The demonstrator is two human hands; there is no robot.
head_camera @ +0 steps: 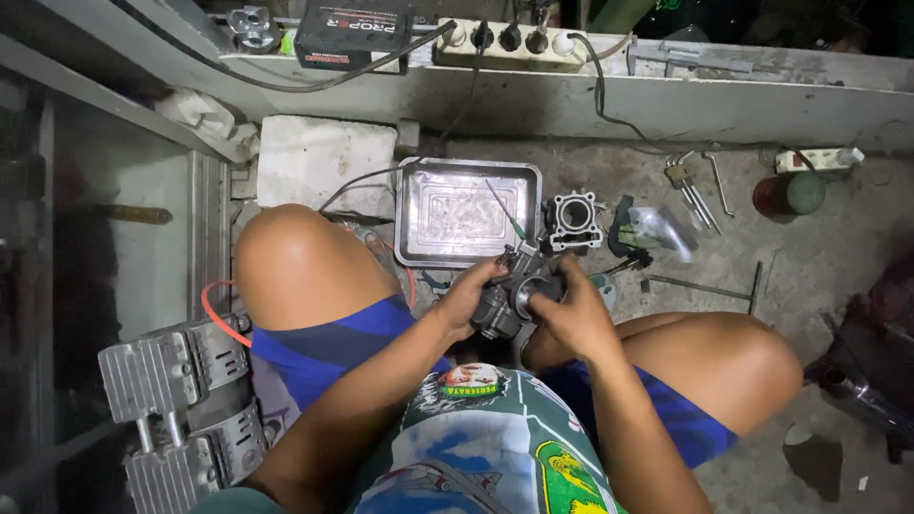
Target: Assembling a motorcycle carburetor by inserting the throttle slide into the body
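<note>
I sit with my knees apart and hold a dark metal carburettor [515, 288] between them. My left hand [468, 291] grips its left side. My right hand [569, 309] holds its right side, fingers over the round opening. Just beyond the part lies a shallow metal tray [433, 200] with a green-handled screwdriver [505, 215] resting across its right edge.
A grey engine cylinder block [573, 221] stands right of the tray, next to a clear plastic bag [659, 229]. Keys and hex wrenches [693, 187] and a T-handle wrench [708, 286] lie further right. A finned metal engine part [181, 400] sits at my left. A power strip [505, 43] is on the ledge.
</note>
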